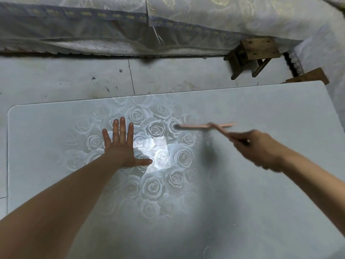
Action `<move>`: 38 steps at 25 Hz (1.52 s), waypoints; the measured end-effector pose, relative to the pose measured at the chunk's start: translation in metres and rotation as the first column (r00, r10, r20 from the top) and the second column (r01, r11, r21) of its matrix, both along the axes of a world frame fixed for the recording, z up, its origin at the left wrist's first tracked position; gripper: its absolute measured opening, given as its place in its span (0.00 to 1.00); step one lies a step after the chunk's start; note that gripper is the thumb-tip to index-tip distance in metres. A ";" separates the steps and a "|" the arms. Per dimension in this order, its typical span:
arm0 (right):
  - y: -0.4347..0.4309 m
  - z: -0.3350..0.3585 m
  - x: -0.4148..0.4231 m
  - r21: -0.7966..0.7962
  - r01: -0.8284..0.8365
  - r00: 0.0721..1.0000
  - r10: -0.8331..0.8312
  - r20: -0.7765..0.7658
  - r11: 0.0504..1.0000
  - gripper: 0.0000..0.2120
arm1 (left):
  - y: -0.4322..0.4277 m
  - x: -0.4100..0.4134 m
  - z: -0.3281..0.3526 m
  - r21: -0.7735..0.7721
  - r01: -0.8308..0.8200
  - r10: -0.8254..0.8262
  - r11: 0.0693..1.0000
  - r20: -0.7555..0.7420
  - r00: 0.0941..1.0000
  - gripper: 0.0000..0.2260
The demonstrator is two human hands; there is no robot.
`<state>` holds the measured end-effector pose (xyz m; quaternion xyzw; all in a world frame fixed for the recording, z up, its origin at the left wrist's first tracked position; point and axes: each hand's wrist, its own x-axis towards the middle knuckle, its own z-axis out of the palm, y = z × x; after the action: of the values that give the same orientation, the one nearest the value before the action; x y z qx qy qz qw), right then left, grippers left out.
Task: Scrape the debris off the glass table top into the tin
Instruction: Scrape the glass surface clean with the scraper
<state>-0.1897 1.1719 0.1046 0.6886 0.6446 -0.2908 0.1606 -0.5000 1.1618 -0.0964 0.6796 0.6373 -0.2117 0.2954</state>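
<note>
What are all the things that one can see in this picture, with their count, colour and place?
glass table top: one, pale grey-blue with a rose pattern, middle and near part of the view
scraper: one, pink, over the glass right of centre, blurred
debris: a few white bits, on the glass near the front edge
tin: none in view
floor: pale tiles with dark marks, beyond the table
mattress: one, pale, under clear plastic, along the top
wooden stool: one, brown, top right
wooden piece: one, brown, by the table's far right corner
left hand: one, flat on the glass, fingers straight
right hand: one, grips the scraper's handle
</note>
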 end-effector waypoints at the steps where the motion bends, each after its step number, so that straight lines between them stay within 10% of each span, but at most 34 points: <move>1: -0.023 0.004 0.003 -0.032 -0.008 1.000 0.008 -0.001 0.999 0.15 | -0.001 0.000 -0.001 0.012 -0.001 0.001 1.000 0.004 1.000 0.60; 20: -0.121 0.024 -0.011 -0.049 -0.144 0.989 0.145 0.021 0.988 0.31 | -0.036 0.014 0.003 0.422 -0.055 0.016 0.905 0.096 0.995 0.38; 33: -0.167 0.016 -0.009 -0.199 -0.126 0.992 0.123 -0.028 0.972 0.31 | -0.100 0.037 0.035 0.373 0.078 -0.162 0.925 0.199 0.967 0.23; 38: -0.131 0.002 -0.023 -0.018 -0.177 0.984 0.176 -0.023 0.984 0.30 | -0.105 0.053 0.039 0.347 0.123 -0.191 0.930 0.170 0.967 0.20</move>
<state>-0.2127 1.0413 0.1067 0.6240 0.7018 -0.2893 0.1856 -0.4471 1.0566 -0.0574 0.7864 0.5743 -0.0541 0.2208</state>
